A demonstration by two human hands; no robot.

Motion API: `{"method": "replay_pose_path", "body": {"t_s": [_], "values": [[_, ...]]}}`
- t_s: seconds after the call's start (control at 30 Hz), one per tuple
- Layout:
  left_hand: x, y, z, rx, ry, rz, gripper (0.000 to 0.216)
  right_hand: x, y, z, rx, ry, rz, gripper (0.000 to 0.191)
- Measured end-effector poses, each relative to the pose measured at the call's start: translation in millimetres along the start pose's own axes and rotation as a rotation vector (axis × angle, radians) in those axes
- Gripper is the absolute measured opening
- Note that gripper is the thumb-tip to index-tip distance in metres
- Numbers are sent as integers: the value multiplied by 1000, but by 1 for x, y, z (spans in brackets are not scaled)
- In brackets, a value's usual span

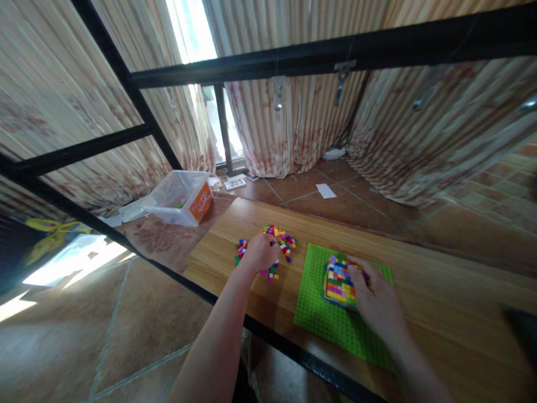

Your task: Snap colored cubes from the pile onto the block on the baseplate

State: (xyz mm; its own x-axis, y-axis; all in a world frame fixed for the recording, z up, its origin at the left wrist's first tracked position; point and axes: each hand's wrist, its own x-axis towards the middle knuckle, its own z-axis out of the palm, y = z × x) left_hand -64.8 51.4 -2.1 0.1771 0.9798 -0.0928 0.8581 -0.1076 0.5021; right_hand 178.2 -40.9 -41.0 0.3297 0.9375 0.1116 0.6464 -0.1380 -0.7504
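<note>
on the green baseplate (pixel 312 302), the right hand (pixel 373 288) curls against the multicoloured brick block (pixel 339 282); whether it grips, i cannot tell. uneven pressure there could pop bricks loose. left of the baseplate, the left hand (pixel 262 252) bunches over loose bricks (pixel 288 242), its hold hidden; a careless sweep could scatter them off the tabletop (pixel 226 229).

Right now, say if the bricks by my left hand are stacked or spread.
Spread: loose bricks lie scattered on the tabletop, around the left hand.
</note>
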Motion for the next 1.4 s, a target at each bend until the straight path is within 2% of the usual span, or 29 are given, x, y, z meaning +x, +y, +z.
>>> {"method": "replay_pose_path", "body": {"t_s": [0.2,0.5,0.63,1.13,1.4], "values": [[-2,3,-3,45,-31,6,30,0,2,1,-3,14,-22,51],[-6,9,-3,136,-48,-61,31,0,0,0,8,16,-21,51],[-5,9,-2,159,-67,-40,32,0,-1,0,3,13,-14,51],[-4,-2,-2,63,-7,-8,27,0,-2,1,11,7,-12,51],[-3,-2,-1,127,-1,-7,31,-1,-3,0,16,11,-7,51]]}}
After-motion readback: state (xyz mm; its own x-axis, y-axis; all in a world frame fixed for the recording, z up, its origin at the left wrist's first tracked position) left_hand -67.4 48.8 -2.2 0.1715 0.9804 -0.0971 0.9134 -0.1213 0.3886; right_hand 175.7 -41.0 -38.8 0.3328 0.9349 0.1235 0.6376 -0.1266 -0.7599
